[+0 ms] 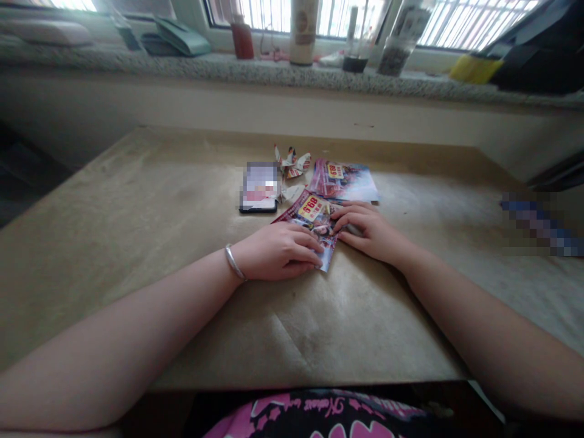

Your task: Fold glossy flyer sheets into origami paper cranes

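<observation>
A colourful printed flyer (pixel 325 221) with a yellow price panel lies at an angle on the table, one corner towards me. Across its lower left part rests my left hand (pixel 292 249), palm down, fingers stretched out over the paper. My right hand (pixel 365 228) touches the flyer's right edge with its fingers spread and slightly bent. Behind it lie more flyers (pixel 351 180) of the same print. Folded paper pieces (pixel 294 164) with pointed tips stand beside a phone (pixel 260 185), whose screen is blurred out. The left fingers cover part of the flyer.
The table (pixel 182 182) has a pale brownish cover and reaches to the wall. Bottles and jars (pixel 303 33) stand on the stone windowsill (pixel 255 73) behind it. A blurred-out blue strip (pixel 542 225) lies at the right. My lap is below the near edge.
</observation>
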